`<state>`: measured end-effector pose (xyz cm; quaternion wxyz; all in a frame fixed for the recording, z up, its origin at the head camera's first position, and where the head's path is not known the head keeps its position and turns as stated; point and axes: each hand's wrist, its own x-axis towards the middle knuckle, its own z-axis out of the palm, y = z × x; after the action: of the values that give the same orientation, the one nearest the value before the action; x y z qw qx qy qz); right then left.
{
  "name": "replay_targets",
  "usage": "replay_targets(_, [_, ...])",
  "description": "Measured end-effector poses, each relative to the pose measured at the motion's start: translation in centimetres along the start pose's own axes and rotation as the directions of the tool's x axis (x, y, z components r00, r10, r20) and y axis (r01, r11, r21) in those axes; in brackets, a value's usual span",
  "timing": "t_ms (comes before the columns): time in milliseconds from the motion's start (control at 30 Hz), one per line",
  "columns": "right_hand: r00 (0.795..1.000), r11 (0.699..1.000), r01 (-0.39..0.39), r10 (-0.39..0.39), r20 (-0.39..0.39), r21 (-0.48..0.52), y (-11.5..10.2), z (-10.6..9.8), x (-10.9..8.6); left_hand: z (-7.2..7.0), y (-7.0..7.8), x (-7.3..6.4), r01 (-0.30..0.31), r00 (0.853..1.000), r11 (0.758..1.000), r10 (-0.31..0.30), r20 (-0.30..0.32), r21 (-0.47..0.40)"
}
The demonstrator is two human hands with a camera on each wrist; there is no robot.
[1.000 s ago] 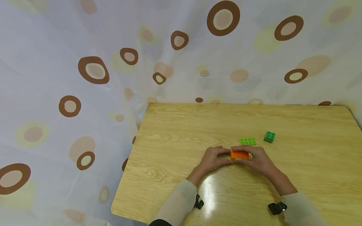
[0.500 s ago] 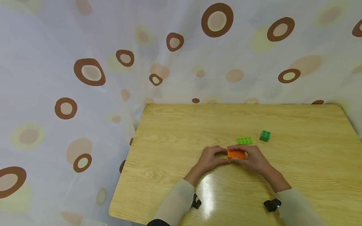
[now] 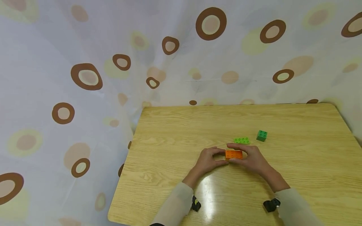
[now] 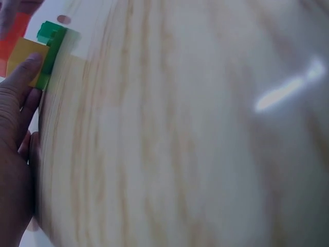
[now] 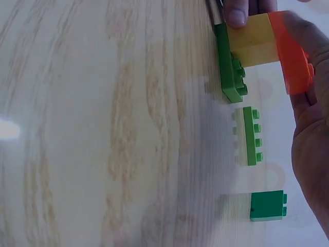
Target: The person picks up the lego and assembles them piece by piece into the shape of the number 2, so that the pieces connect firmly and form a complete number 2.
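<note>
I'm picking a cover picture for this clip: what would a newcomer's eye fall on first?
Probably the bright orange block, stacked on a yellow block between the left hand and right hand. Next, likely the brown rings scattered over the pale backdrop behind the table. A lime-green brick and darker green brick lie just beyond the hands.

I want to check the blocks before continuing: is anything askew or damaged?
No damage shows. The one odd-looking thing is the orange block: it overhangs the yellow block on the right, leaving a gap above the green base, perhaps by design.
</note>
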<state>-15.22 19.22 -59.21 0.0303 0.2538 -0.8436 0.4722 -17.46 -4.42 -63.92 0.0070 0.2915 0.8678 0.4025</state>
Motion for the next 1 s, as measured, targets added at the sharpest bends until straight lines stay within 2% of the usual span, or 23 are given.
replay_targets(133, [0.994,0.989,-0.010,0.026,-0.108,0.145,0.5,-1.5,-0.1,0.0,0.0,0.0,0.004,1.000,1.000,-0.004,-0.008,-0.003])
replay_targets(233, [0.975,0.984,-0.048,0.083,-0.208,0.171,0.4,-3.6,0.0,-0.1,0.0,0.0,0.014,1.000,1.000,-0.014,-0.005,0.000])
replay_targets(333, [0.947,0.978,-0.129,0.170,-0.273,0.163,0.5,-5.8,-0.1,-0.1,0.0,-0.1,0.020,1.000,1.000,-0.020,0.005,0.001])
replay_targets(400, [0.928,0.967,-0.184,0.230,-0.293,0.176,1.3,-7.1,-0.3,-0.1,0.1,-0.1,0.016,1.000,1.000,-0.016,0.007,-0.005])
replay_targets(500, [0.904,0.944,-0.263,0.313,-0.291,0.198,3.9,-8.3,-0.9,-0.1,0.2,-0.2,0.011,1.000,0.999,-0.011,0.014,-0.039])
replay_targets(633, [0.890,0.920,-0.325,0.375,-0.258,0.218,7.4,-8.5,-1.8,0.0,0.2,-0.4,0.027,0.999,0.994,-0.024,0.030,-0.109])
replay_targets(700, [0.887,0.911,-0.341,0.394,-0.241,0.232,8.5,-8.2,-2.0,0.0,0.1,-0.4,0.050,0.998,0.983,-0.044,0.033,-0.178])
replay_targets(800, [0.876,0.888,-0.379,0.435,-0.211,0.259,9.4,-7.6,-2.3,-0.4,0.3,-0.4,0.070,0.997,0.951,-0.063,0.034,-0.300])
replay_targets(900, [0.865,0.875,-0.404,0.460,-0.199,0.265,9.7,-7.1,-2.2,-0.9,0.8,-0.1,0.048,0.999,0.914,-0.035,0.039,-0.403])
replay_targets(1000, [0.867,0.888,-0.396,0.446,-0.222,0.233,9.8,-6.8,-2.0,-1.2,1.4,0.3,0.005,0.999,0.889,0.012,0.034,-0.459])
